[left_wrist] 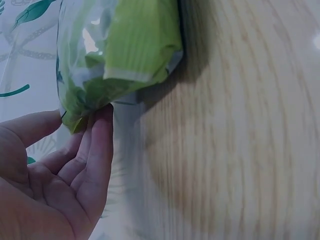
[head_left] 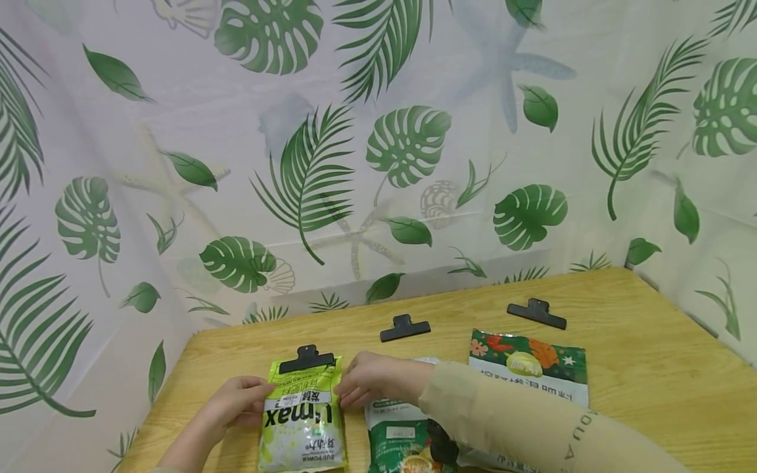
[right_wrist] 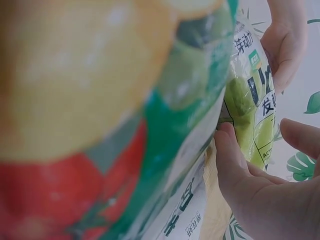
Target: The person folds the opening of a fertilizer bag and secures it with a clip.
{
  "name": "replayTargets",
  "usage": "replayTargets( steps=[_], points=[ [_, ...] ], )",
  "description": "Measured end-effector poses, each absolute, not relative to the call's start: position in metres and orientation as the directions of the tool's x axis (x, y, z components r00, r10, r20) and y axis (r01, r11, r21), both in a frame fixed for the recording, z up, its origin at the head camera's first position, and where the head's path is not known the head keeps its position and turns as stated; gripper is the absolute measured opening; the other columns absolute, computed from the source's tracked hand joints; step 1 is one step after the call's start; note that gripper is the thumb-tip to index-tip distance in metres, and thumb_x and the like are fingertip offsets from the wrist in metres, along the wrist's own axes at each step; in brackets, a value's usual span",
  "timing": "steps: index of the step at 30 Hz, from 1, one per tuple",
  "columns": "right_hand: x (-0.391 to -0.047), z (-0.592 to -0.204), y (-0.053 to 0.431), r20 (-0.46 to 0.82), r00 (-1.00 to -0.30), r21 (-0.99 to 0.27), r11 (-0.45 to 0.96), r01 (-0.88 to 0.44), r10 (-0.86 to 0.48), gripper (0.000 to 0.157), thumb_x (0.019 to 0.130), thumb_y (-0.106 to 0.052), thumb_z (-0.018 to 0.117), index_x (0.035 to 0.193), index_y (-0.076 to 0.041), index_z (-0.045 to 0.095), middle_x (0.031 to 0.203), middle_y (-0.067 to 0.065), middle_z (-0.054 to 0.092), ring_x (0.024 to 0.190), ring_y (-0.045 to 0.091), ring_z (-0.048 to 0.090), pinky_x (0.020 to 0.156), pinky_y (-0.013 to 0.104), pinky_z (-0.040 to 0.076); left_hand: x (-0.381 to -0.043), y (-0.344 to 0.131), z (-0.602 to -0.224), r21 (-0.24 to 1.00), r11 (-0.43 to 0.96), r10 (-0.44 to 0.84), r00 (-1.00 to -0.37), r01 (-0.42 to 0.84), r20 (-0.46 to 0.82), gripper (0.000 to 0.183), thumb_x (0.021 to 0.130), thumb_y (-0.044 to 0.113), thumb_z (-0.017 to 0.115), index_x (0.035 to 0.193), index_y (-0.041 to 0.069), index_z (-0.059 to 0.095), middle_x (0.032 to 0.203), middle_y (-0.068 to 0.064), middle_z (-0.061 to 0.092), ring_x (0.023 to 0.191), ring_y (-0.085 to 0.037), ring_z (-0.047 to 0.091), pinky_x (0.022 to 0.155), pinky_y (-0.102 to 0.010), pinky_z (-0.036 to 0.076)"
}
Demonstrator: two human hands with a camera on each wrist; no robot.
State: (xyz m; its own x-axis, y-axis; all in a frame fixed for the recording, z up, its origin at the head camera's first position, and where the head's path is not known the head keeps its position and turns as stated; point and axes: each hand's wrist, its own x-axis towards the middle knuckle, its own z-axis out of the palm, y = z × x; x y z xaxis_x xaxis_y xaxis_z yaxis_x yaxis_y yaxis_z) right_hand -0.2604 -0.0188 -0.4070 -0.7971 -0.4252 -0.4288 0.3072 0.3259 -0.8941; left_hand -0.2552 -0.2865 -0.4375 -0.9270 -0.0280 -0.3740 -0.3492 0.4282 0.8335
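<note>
A green and silver fertilizer bag marked Umax lies on the table, its print upside down in the head view. A black bag clip sits across its far end. My left hand pinches the bag's left edge; in the left wrist view its thumb and fingers meet at a green corner. My right hand is at the right edge. In the right wrist view its fingertips touch the bag's side, while the thumb stands apart from them.
A green and white bag lies just right, partly under my right forearm. Farther right is another green and white bag, also partly covered by the sleeve. Two black clips lie toward the back. A leaf-print curtain hangs behind the wooden table.
</note>
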Motion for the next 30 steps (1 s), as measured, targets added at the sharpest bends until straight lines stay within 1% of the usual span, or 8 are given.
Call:
replayTargets(
  steps=[3, 6, 14, 20, 25, 30],
  points=[
    [-0.26, -0.407, -0.018, -0.425, -0.794, -0.896, 0.327, 0.3, -0.435, 0.017, 0.086, -0.005, 0.067, 0.098, 0.007, 0.062, 0.088, 0.017, 0.068, 0.09, 0.031, 0.069, 0.08, 0.04, 0.056, -0.253, -0.291, -0.436, 0.83, 0.432, -0.032, -0.926, -0.353, -0.377, 0.047, 0.09, 0.025, 0.063, 0.12, -0.011, 0.053, 0.085, -0.007, 0.067, 0.073, -0.017, 0.065, 0.068, -0.035, 0.057],
    [-0.259, -0.407, -0.017, -0.426, -0.788, -0.897, 0.322, 0.303, -0.445, 0.021, 0.086, -0.004, 0.066, 0.102, 0.009, 0.061, 0.089, 0.017, 0.068, 0.091, 0.031, 0.068, 0.081, 0.04, 0.056, -0.251, -0.296, -0.433, 0.831, 0.435, -0.016, -0.926, -0.347, -0.378, 0.048, 0.091, 0.025, 0.062, 0.121, -0.011, 0.053, 0.087, -0.008, 0.068, 0.076, -0.019, 0.067, 0.07, -0.037, 0.058],
    [-0.26, -0.402, -0.009, -0.4, -0.79, -0.912, 0.291, 0.291, -0.465, 0.031, 0.085, -0.004, 0.065, 0.111, 0.012, 0.058, 0.093, 0.019, 0.068, 0.093, 0.032, 0.068, 0.084, 0.04, 0.055, -0.247, -0.308, -0.419, 0.858, 0.41, 0.082, -0.924, -0.31, -0.373, 0.039, 0.094, 0.023, 0.057, 0.117, -0.009, 0.057, 0.092, -0.008, 0.07, 0.077, -0.019, 0.069, 0.072, -0.036, 0.058],
    [-0.263, -0.399, -0.002, -0.396, -0.779, -0.915, 0.282, 0.289, -0.487, 0.041, 0.085, -0.004, 0.065, 0.121, 0.012, 0.054, 0.097, 0.018, 0.068, 0.094, 0.031, 0.067, 0.085, 0.04, 0.054, -0.245, -0.312, -0.406, 0.864, 0.436, 0.141, -0.93, -0.251, -0.341, 0.039, 0.096, 0.024, 0.054, 0.118, -0.009, 0.057, 0.093, -0.006, 0.069, 0.08, -0.018, 0.069, 0.071, -0.034, 0.057],
    [-0.263, -0.396, 0.002, -0.376, -0.784, -0.925, 0.255, 0.283, -0.494, 0.039, 0.085, -0.003, 0.064, 0.12, 0.013, 0.055, 0.103, 0.021, 0.067, 0.096, 0.032, 0.066, 0.087, 0.041, 0.053, -0.248, -0.308, -0.399, 0.864, 0.452, 0.161, -0.932, -0.222, -0.324, 0.043, 0.096, 0.027, 0.054, 0.12, -0.008, 0.056, 0.095, -0.006, 0.069, 0.083, -0.017, 0.069, 0.073, -0.032, 0.057],
    [-0.262, -0.395, 0.005, -0.367, -0.804, -0.927, 0.259, 0.273, -0.467, 0.037, 0.087, -0.003, 0.064, 0.119, 0.013, 0.056, 0.103, 0.022, 0.067, 0.094, 0.031, 0.067, 0.087, 0.04, 0.054, -0.252, -0.301, -0.396, 0.867, 0.455, 0.189, -0.93, -0.202, -0.316, 0.046, 0.096, 0.03, 0.054, 0.122, -0.009, 0.055, 0.098, -0.007, 0.069, 0.083, -0.018, 0.069, 0.074, -0.031, 0.057]
  ],
)
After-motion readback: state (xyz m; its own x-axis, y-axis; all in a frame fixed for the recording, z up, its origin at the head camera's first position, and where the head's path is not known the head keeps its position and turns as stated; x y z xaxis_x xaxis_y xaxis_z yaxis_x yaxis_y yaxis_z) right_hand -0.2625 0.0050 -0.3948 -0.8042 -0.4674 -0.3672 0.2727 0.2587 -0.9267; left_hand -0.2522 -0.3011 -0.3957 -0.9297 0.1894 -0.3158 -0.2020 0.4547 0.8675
